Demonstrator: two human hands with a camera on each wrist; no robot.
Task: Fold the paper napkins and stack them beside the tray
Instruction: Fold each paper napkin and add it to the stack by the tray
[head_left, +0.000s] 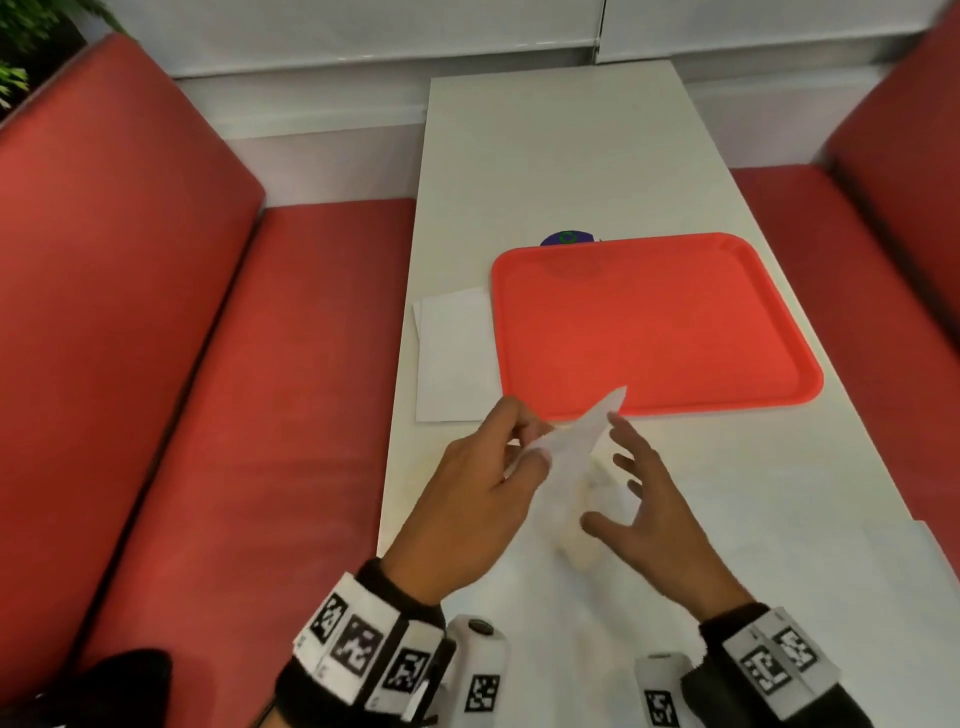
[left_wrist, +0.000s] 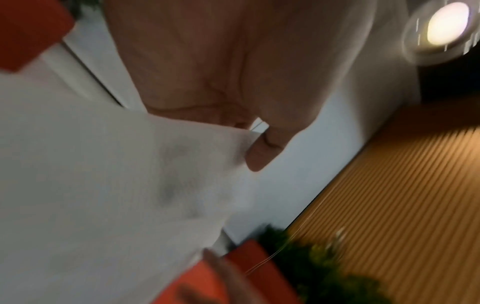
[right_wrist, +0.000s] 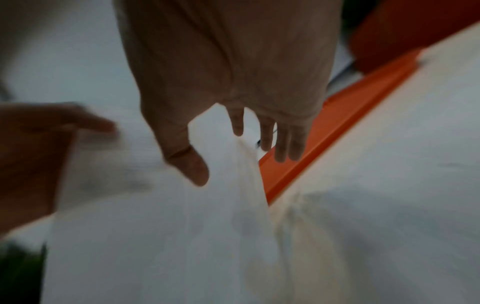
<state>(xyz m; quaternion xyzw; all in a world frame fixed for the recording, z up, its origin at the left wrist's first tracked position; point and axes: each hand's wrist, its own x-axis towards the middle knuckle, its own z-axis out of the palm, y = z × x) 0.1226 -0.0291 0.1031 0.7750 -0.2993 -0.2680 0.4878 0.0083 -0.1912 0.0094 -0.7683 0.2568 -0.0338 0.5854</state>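
A white paper napkin (head_left: 576, 441) is pinched by the left hand (head_left: 480, 499) and held raised just in front of the red tray (head_left: 649, 322). The right hand (head_left: 649, 509) is spread, fingers straight, beside it. Folded napkins (head_left: 454, 358) are stacked against the tray's left edge on the white table (head_left: 571, 156).

Red booth benches (head_left: 130, 322) flank the white table (head_left: 545, 156) — green foliage (head_left: 21, 31) behind the left one.

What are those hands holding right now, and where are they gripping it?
The left hand pinches a white paper napkin at its near end, lifted above the table. The right hand is spread open beside it and grips nothing.
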